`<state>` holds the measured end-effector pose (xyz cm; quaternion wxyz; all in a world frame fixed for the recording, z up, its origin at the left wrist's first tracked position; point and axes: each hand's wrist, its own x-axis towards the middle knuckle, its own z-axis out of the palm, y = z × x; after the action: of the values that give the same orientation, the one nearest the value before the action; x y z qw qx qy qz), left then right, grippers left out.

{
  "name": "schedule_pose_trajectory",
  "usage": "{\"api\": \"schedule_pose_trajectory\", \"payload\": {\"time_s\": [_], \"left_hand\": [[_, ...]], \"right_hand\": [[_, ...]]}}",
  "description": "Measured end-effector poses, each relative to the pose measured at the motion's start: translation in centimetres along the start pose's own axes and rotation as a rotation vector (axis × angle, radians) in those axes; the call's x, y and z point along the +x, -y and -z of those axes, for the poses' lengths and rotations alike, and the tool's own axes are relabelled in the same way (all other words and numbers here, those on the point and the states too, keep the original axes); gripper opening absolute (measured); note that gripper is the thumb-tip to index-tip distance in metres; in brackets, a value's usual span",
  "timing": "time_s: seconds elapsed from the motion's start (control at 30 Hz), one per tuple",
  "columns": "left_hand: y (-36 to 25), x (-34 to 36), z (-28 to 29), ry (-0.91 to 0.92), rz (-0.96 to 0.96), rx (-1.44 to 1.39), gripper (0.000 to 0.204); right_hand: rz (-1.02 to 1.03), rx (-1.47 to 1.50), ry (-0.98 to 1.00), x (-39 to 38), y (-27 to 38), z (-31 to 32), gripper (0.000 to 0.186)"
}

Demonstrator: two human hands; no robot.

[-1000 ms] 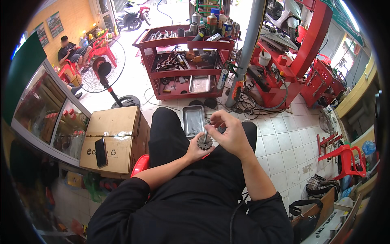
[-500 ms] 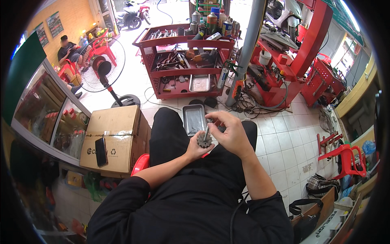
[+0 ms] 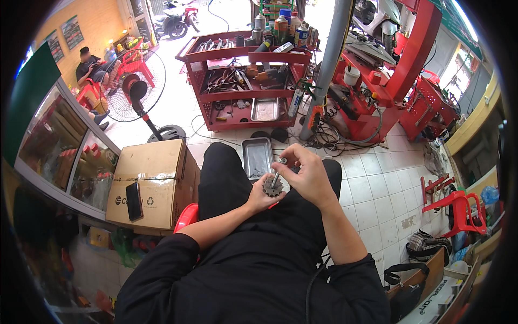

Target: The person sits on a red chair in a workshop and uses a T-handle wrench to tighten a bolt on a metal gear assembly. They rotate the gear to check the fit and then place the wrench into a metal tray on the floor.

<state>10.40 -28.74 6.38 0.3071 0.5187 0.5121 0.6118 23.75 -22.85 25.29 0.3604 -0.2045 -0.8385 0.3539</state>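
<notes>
Over my lap, my left hand point(image 3: 260, 198) cups a grey metal wheel with a toothed rim point(image 3: 268, 191), fingers curled around its edge. My right hand point(image 3: 312, 175) pinches a slim metal rod point(image 3: 276, 177) between thumb and fingers near its thicker top end. The rod leans over the wheel, its lower end at the wheel's middle; whether it goes into a hole there is too small to tell. Just beyond my hands, a grey metal tray point(image 3: 245, 157) lies on the floor between my knees.
A red tool cart point(image 3: 216, 98) with tools and spray cans stands ahead. Right of it are a grey post point(image 3: 326, 70) and a red lift point(image 3: 402, 75). On my left, a cardboard box point(image 3: 156, 162) carries a phone point(image 3: 134, 201); behind is a fan point(image 3: 135, 89). A seated person point(image 3: 93, 69) is far left.
My right hand has shifted slightly up, and the rod's top end now shows more clearly above the thumb. My left hand and the wheel stay nearly in place.
</notes>
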Motion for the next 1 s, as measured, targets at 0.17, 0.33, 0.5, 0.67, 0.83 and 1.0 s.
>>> {"api": "schedule_pose_trajectory", "payload": {"time_s": [0.17,0.33,0.5,0.67,0.83,1.0], "left_hand": [[0.1,0.1,0.0,-0.01,0.0,-0.025,0.041],[0.9,0.0,0.0,-0.009,0.001,-0.051,0.041],[1.0,0.1,0.0,-0.017,-0.007,-0.043,0.042],[1.2,0.1,0.0,-0.009,-0.001,-0.025,0.042],[1.2,0.1,0.2,-0.011,-0.016,-0.023,0.042],[0.9,0.1,0.0,-0.007,-0.013,-0.037,0.042]], "right_hand": [[0.094,0.012,0.022,0.1,-0.3,0.2,0.025],[0.047,-0.001,0.015,0.0,-0.5,0.0,0.026],[0.053,0.038,0.022,0.0,0.0,0.1,0.024],[0.048,0.047,0.011,-0.1,-0.3,0.0,0.024],[0.04,-0.003,0.03,0.0,0.2,0.1,0.026],[0.06,0.047,0.034,0.0,-0.3,0.0,0.025]]}}
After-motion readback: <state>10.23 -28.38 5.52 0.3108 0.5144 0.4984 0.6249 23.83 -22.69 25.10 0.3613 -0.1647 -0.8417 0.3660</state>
